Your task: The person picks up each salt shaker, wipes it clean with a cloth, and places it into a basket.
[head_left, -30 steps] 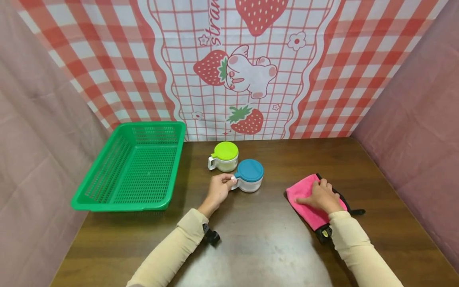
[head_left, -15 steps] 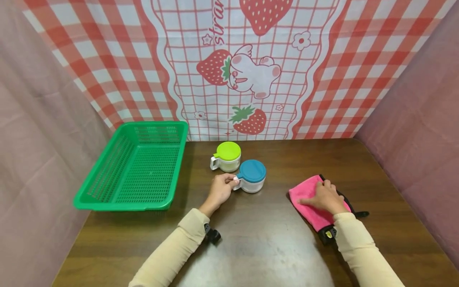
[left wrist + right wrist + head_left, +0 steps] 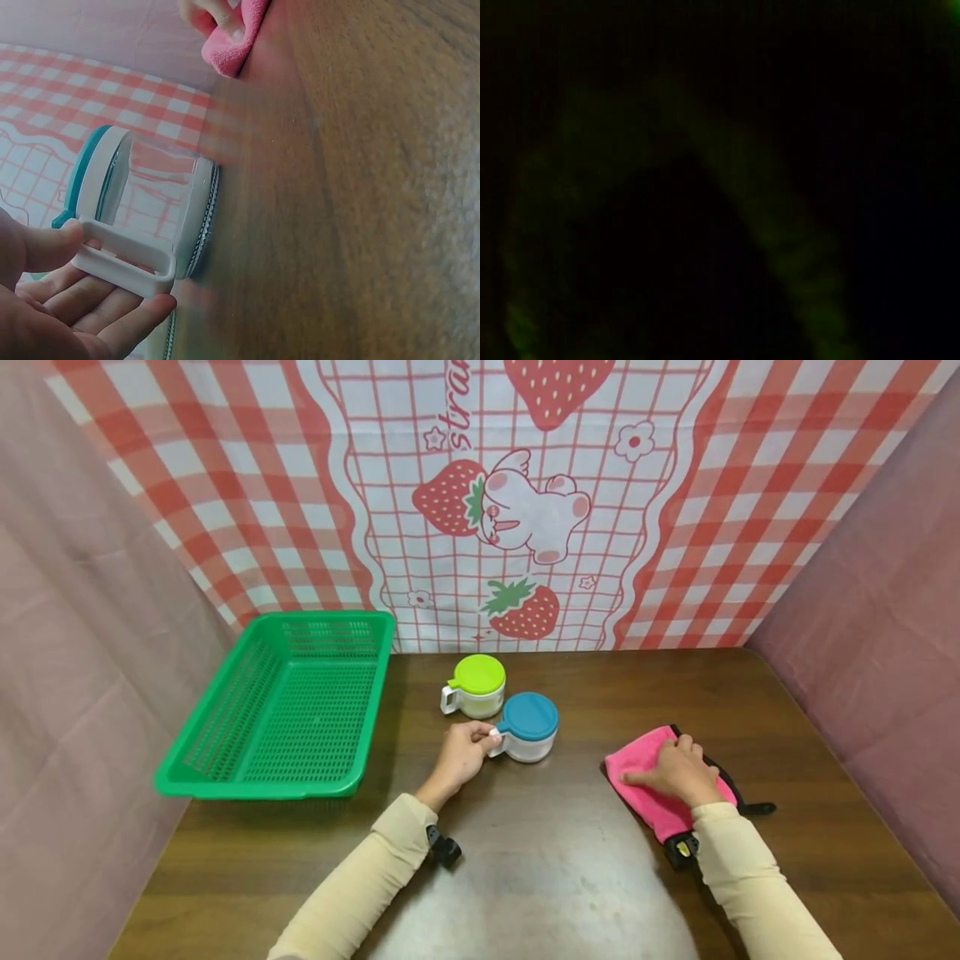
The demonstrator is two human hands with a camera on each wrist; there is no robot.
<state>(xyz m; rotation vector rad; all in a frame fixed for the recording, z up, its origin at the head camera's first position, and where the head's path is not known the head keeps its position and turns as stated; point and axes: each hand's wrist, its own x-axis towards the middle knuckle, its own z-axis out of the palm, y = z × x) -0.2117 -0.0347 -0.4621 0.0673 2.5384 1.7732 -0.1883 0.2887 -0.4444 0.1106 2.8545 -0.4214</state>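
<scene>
My left hand (image 3: 460, 755) pinches the white handle of a clear lidded jar (image 3: 529, 728) with a blue lid, standing on the table. In the left wrist view the thumb lies on top of the handle (image 3: 127, 259), the fingers beneath it. Just behind is a similar jar (image 3: 478, 687) with a lime-green lid, untouched. On the right, my right hand (image 3: 677, 770) rests on a pink plush cloth (image 3: 641, 753) with black edging and a black strap, thumb and fingers spread apart. The right wrist view is almost black, so the underside of that hand is hidden.
A green perforated basket (image 3: 367, 727) sits at the left of the wooden table (image 3: 525, 860). A red checked strawberry curtain (image 3: 517, 502) hangs behind, and plain pinkish drapes (image 3: 862, 635) stand along both sides.
The scene has shifted slightly rightward in the head view. Both hands, the jars and the pink cloth keep the same places relative to each other.
</scene>
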